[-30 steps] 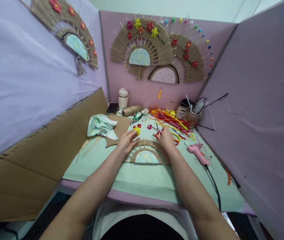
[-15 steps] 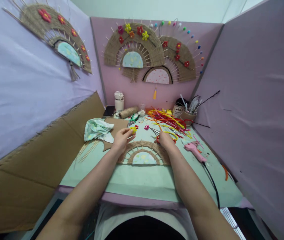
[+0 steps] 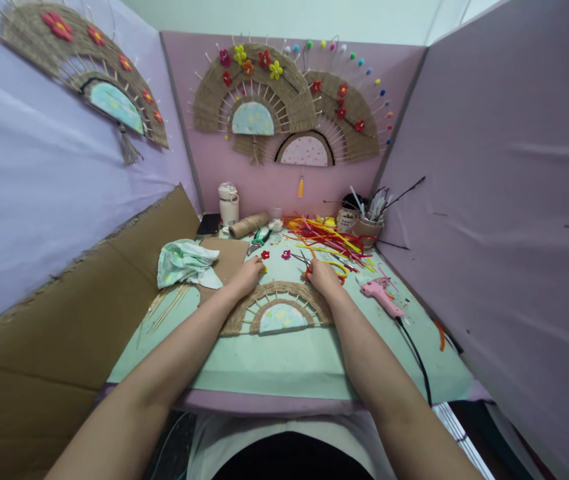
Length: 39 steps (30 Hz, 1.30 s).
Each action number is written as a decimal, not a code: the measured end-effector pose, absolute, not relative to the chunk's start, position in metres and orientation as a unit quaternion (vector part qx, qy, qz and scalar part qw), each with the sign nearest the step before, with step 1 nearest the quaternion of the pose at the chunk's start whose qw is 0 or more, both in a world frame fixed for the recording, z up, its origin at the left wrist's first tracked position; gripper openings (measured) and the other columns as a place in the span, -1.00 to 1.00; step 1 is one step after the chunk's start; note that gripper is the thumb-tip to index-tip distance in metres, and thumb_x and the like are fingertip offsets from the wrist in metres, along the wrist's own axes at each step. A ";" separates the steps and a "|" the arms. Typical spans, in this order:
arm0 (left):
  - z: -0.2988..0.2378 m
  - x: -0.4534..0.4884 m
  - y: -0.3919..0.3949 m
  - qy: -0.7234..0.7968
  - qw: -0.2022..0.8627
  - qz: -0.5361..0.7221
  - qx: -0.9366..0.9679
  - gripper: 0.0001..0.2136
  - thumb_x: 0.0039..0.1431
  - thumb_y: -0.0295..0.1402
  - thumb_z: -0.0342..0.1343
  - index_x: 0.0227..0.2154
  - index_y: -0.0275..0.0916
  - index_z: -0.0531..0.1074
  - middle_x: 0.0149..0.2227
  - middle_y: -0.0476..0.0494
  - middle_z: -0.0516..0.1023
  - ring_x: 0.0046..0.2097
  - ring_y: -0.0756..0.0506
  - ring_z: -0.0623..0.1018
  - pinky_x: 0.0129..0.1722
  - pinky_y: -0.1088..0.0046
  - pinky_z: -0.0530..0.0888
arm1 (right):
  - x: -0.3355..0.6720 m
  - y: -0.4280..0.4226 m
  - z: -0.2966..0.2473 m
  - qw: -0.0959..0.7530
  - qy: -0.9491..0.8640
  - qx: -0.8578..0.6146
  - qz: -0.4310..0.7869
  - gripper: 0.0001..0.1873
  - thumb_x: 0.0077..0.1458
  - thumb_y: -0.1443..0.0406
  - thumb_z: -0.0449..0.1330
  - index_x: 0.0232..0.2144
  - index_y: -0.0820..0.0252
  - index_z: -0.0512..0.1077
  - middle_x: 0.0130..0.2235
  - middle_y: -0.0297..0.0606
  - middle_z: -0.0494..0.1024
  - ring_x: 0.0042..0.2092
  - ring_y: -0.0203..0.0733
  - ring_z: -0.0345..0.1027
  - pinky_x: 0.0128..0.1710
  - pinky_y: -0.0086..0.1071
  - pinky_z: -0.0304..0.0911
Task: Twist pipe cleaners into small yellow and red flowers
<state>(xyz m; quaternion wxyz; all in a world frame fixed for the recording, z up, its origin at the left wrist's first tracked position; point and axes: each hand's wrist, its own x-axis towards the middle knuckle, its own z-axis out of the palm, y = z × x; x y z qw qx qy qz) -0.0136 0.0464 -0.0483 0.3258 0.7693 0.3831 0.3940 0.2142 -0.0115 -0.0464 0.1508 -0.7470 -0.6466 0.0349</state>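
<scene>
My left hand (image 3: 250, 275) is closed with its fingers turned down near the tabletop; a sliver of the yellow flower (image 3: 265, 270) shows at its fingertips. Fingers curled, my right hand (image 3: 323, 274) grips the scissors (image 3: 302, 257), whose blades point left and away from me; red handle parts show on either side of the hand. Between the hands lie a red flower (image 3: 265, 255) and a magenta flower (image 3: 286, 255). Nearer to me rests a woven twine half-round fan (image 3: 275, 292) with a pale floral cloth centre, partly behind both forearms.
Red, orange and yellow fuzzy stems (image 3: 321, 233) are heaped at the back right. A pink glue gun (image 3: 382, 297) with a black cord lies right. Green-handled pliers (image 3: 260, 241), a twine roll (image 3: 248, 225), crumpled cloth (image 3: 187, 262) and thin sticks (image 3: 170, 303) lie left and back.
My left hand has lowered and turned, so the yellow flower is now mostly hidden. The red flower shows apart from the hand on the table. The whole view has shifted slightly.
</scene>
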 end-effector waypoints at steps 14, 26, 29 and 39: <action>0.001 0.029 -0.011 0.389 0.589 0.373 0.602 -0.48 -0.09 -0.18 0.23 -0.04 -0.24 0.31 -0.20 -0.22 0.48 -0.38 -0.06 0.52 -0.28 0.36 0.45 | 0.177 -0.033 -0.022 0.404 -0.650 -0.644 -0.006 -0.87 0.01 0.27 0.06 -0.53 0.17 0.28 -0.55 -0.35 0.37 -0.49 -0.28 0.14 -0.47 -0.44 -0.07; -0.038 0.073 -0.009 0.497 0.371 0.467 0.630 -0.70 0.24 -0.21 -0.22 -0.42 -0.25 0.32 -0.40 -0.12 0.47 -0.29 -0.07 0.45 -0.22 0.40 0.35 | 0.164 -0.035 -0.027 0.425 -0.712 -0.540 0.144 -0.93 0.00 0.30 0.05 -0.44 0.18 0.29 -0.46 -0.32 0.46 -0.43 -0.26 0.28 -0.42 -0.46 0.09; -0.032 0.061 -0.003 0.476 0.362 0.416 0.685 -0.70 0.21 -0.16 -0.17 -0.34 -0.25 0.37 -0.35 -0.14 0.49 -0.26 -0.09 0.46 -0.20 0.40 0.35 | 0.166 -0.033 -0.030 0.460 -0.695 -0.527 0.164 -0.87 0.01 0.31 0.03 -0.33 0.18 0.28 -0.40 -0.31 0.48 -0.38 -0.25 0.33 -0.37 -0.44 0.16; -0.032 -0.040 0.052 0.534 0.131 0.283 0.786 -0.78 -0.04 -0.47 0.12 -0.27 -0.27 0.50 -0.23 -0.21 0.46 -0.14 -0.17 0.45 -0.09 0.34 0.34 | 0.200 -0.012 -0.049 0.167 -0.619 -0.767 0.018 -0.75 -0.02 0.41 0.04 -0.24 0.32 0.38 -0.35 -0.02 0.51 -0.26 -0.01 0.39 -0.33 -0.31 0.14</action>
